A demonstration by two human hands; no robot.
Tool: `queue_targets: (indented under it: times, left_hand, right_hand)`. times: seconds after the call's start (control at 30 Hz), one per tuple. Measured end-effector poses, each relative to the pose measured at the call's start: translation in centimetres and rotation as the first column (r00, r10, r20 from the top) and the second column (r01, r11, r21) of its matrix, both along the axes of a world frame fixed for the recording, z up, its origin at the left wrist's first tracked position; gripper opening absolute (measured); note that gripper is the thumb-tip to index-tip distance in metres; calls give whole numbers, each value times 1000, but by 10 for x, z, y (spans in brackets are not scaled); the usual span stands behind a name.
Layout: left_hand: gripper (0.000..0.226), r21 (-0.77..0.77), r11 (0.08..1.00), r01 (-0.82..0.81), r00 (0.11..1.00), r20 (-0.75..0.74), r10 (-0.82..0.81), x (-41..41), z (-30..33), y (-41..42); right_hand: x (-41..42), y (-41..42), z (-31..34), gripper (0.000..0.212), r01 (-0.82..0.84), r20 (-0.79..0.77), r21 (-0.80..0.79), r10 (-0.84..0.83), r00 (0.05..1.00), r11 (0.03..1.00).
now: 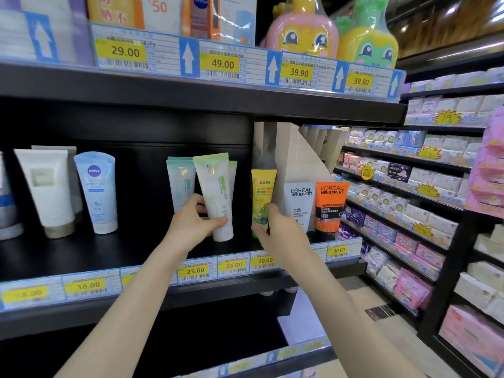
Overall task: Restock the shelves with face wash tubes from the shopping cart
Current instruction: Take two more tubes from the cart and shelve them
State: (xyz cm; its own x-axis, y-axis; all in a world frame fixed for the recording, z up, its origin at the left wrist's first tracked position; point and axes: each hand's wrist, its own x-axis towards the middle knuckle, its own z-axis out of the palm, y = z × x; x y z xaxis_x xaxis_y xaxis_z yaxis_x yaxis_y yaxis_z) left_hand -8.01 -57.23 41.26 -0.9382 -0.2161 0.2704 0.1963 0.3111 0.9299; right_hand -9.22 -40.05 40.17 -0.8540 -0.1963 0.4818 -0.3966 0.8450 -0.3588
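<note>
- The black shelf point(122, 255) carries tubes standing cap-down, with price tags along its front edge.
- Toward its left end stand a white tube point(46, 192) and a blue Nivea tube point(96, 192), just beside each other.
- Near the middle, the left hand point(195, 222) has its fingers wrapped round a tilted green tube point(216, 195), in front of more pale tubes point(181, 184).
- Just right of it, the right hand point(275, 230) pinches the lower part of a yellow tube point(263, 197), upright near the front edge.
- At the right end stand a white L'Oreal tube point(300, 203) and an orange one point(330, 205), touching.
</note>
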Motion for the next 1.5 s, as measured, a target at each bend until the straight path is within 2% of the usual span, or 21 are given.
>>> queue_targets:
  times: [0.1,0.17,0.27,0.43,0.57,0.83,1.07,1.33,1.5]
  left_hand:
    - [43,-62,998,-16,1000,23,17,-2,4,3]
    - [46,-133,991,-27,999,37,32,-5,6,4]
    - [51,-227,973,-37,997,59,52,-12,10,8]
    - [51,-340,940,-24,992,105,64,-23,9,12]
    - [52,-393,919,-8,989,132,66,-28,5,14]
    - [54,-343,939,-20,984,158,78,-38,-2,12]
    - [55,-421,907,-16,987,137,81,-36,-4,13]
    - [57,-435,901,-5,986,145,76,-33,-5,15]
    - [64,-466,884,-34,978,168,126,-28,-3,9]
  right_hand:
    - [10,13,-13,43,-58,-197,113,80,977,992]
    - [13,18,-25,44,-86,-326,124,122,937,989]
    - [13,22,-40,51,-131,-406,134,175,897,982]
    - [16,28,-54,45,-177,-445,237,269,854,955]
    - [15,30,-55,44,-188,-454,259,291,842,947]
    - [14,32,-60,45,-212,-426,254,306,851,944]
    - [13,32,-62,47,-222,-420,253,314,851,942]
    - [14,33,-63,48,-231,-422,239,315,850,943]
    - [15,33,-62,46,-232,-418,234,313,853,944]
